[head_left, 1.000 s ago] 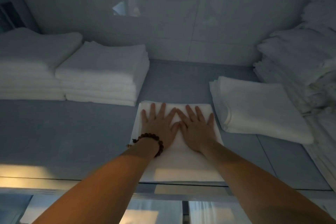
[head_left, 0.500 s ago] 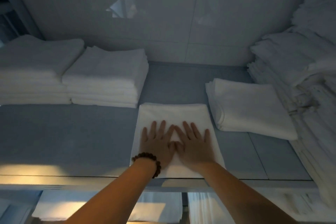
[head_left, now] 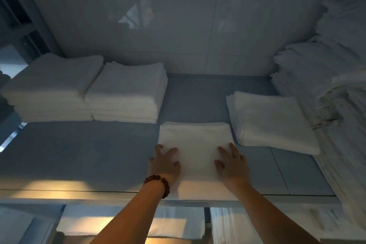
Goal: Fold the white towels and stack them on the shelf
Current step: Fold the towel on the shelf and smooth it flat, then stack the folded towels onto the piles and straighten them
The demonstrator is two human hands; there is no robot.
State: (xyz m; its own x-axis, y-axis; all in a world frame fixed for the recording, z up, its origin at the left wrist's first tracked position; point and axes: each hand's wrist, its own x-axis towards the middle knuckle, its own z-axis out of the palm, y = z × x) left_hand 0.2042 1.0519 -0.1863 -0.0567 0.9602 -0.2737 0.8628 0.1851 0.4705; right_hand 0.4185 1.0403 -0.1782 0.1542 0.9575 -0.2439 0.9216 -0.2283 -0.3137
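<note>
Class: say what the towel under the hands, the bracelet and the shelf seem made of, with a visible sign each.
Folded towel: soft matte white cloth, probably cotton; layered folded edges. Bracelet: round dark brown beads, likely wood. Shelf: smooth grey board, perhaps laminate; faint sheen.

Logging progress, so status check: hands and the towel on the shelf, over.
Left hand and right hand open, pressing folded towel sides. Towel flat at shelf front edge. Another folded towel close on its right.

White folded towel [head_left: 195,144] & stacks, plain; blue-grey shelf [head_left: 79,154]; brown bead bracelet [head_left: 158,183] on left wrist
</note>
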